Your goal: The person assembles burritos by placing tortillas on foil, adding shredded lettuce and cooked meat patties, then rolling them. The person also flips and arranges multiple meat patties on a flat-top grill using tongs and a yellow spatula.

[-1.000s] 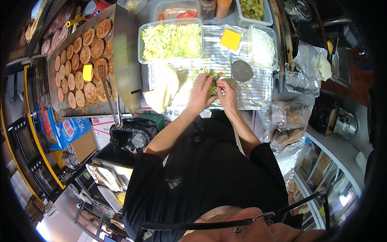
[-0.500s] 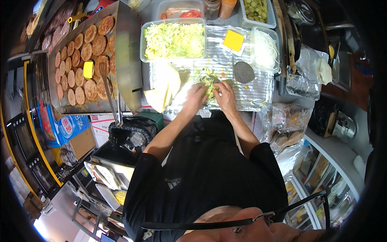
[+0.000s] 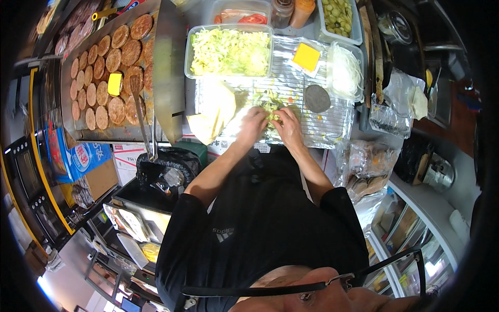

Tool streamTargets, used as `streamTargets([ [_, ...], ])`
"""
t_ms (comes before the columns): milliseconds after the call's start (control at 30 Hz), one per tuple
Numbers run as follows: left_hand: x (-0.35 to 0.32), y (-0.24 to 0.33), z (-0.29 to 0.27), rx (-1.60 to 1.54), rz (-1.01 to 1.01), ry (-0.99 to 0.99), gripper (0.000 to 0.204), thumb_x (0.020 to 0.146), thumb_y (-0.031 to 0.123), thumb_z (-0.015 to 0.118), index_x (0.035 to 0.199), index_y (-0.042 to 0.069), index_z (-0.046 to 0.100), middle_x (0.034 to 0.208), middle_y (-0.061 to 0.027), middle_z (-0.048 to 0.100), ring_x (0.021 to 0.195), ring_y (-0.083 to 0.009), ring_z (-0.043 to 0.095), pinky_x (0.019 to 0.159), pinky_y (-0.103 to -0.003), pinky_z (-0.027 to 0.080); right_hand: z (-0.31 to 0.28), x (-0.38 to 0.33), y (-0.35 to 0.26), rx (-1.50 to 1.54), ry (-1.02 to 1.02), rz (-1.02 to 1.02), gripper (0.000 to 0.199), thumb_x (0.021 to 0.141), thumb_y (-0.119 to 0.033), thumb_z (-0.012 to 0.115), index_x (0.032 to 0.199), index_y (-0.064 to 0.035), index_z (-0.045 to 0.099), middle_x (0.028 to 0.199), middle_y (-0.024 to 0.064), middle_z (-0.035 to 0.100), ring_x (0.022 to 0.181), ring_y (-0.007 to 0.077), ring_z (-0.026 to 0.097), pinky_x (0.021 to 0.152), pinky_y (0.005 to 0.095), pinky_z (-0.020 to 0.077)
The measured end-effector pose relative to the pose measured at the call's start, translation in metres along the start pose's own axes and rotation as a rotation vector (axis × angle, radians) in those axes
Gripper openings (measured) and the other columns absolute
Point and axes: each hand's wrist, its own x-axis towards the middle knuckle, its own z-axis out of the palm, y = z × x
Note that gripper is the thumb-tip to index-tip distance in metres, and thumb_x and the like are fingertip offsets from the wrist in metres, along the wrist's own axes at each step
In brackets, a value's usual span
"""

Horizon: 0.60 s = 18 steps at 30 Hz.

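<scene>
Both my hands meet over a small heap of shredded lettuce [image 3: 269,100] on the foil-covered rack [image 3: 332,127]. My left hand [image 3: 253,124] has its fingers curled against the heap from the left, its back washed out by glare. From the right, my right hand [image 3: 287,125] pinches at the same lettuce. What lies under the lettuce is hidden. To the right rests a round dark grey bun half [image 3: 317,99]. Beyond it sits an orange cheese slice [image 3: 306,57] on white paper. Pale yellow wrapping paper [image 3: 221,106] lies left of my left hand.
A tub of shredded lettuce [image 3: 189,58] stands behind the hands, with a tub of sliced onion [image 3: 347,73] and a tub of pickles [image 3: 338,15] at right. Left is a griddle with several patties [image 3: 117,109], one topped with cheese, and a spatula [image 3: 138,104].
My hands stay at the lettuce heap, their fingertips slightly closer together. The whole view has shifted a little.
</scene>
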Motion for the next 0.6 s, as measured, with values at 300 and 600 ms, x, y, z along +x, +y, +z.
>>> streamTargets([
  [300,-0.002,0.013,-0.018,-0.04,-0.004,-0.015,0.025,0.077,0.008,0.073,0.101,0.002,0.066,0.106,-0.0175,0.062,0.095,-0.0391,0.06,0.08,-0.043,0.051,-0.022,0.012,-0.024,0.027,-0.085,0.036,0.022,0.078,-0.006,0.074,0.097,-0.0011,0.066,0.091,0.0122,0.062,0.083,0.0298,0.062,0.074,0.0377,0.0491],
  [600,-0.027,0.029,-0.056,-0.125,-0.177,-0.058,0.021,0.087,0.013,0.066,0.107,0.005,0.064,0.106,-0.0138,0.06,0.097,-0.0361,0.059,0.081,-0.043,0.048,0.02,0.16,-0.073,-0.025,-0.162,-0.195,0.021,0.084,-0.007,0.069,0.105,-0.0036,0.068,0.101,0.0111,0.066,0.087,0.0261,0.066,0.077,0.0337,0.0519],
])
